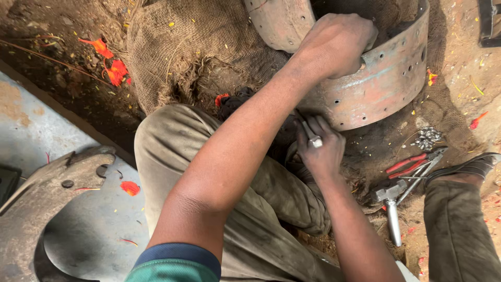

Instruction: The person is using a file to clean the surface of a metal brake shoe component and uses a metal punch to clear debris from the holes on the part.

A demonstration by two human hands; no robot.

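Left forearm crosses over, left hand [336,44] gripping the curved metal band [386,83]; right hand [319,146] pinches a small metal piece [314,141].

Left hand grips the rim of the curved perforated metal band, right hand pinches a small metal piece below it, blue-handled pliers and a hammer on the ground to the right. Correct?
Not quite: the head view shows the pliers have red handles, not blue. The rest holds: the left hand grips the rim of the curved perforated metal band, the right hand pinches a small metal piece below it, and the hammer lies on the ground to the right.
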